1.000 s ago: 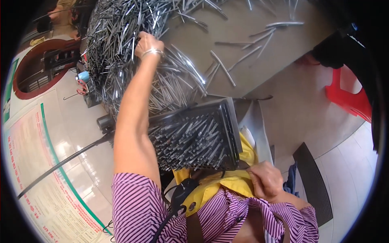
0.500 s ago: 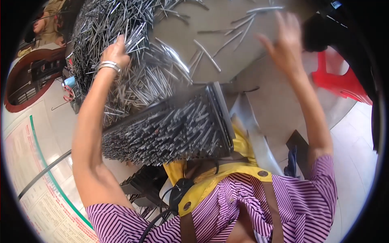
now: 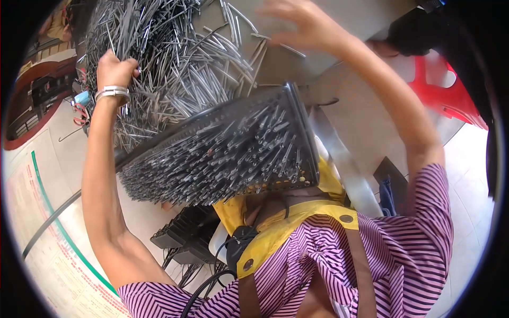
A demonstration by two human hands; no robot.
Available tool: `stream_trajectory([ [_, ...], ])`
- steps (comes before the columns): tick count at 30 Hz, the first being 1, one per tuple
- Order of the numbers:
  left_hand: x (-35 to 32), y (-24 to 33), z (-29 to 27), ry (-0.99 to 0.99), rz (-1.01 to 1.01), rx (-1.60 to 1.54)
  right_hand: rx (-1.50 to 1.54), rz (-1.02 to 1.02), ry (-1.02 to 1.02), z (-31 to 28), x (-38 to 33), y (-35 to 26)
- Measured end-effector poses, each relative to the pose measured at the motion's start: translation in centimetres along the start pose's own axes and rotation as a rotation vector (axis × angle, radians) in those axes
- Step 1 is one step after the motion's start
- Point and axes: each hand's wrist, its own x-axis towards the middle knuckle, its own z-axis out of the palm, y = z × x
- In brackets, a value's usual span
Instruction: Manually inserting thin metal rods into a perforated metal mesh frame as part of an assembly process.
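Note:
A big heap of thin silvery metal rods (image 3: 159, 58) covers the left side of the table. My left hand (image 3: 114, 71), with a white bangle at the wrist, is closed at the heap's left part on a bunch of rods (image 3: 126, 32) that stick up beyond the fingers. Over the table's far middle, my right hand (image 3: 302, 24) is spread and slightly blurred, with nothing seen in it. Several loose rods (image 3: 260, 58) lie below it. Close to my body, a black crate (image 3: 303, 138) is tilted, densely packed with upright rods.
The grey table (image 3: 339, 16) has its near edge beyond the crate. A red plastic stool (image 3: 458, 98) stands at the right, near a dark-clothed person. Red-handled scissors (image 3: 79, 114) hang at the left. A poster with a green stripe (image 3: 58, 212) is at the lower left.
My right hand has swept left across the table, and loose rods have shifted left toward the heap. My left hand has moved left with its bunch. The view has shifted slightly.

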Motion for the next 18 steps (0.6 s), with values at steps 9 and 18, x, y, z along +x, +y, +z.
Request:
stream_trajectory([
  [9, 1.4, 1.0, -0.4, 0.055, -0.368, -0.727, -0.165, -0.135, -0.196, 0.7, -5.1, -2.0],
  [18, 0.8, 0.2, -0.1, -0.049, -0.443, -1.264, -0.380, 0.018, -0.012, 6.1, 3.2, 1.6],
])
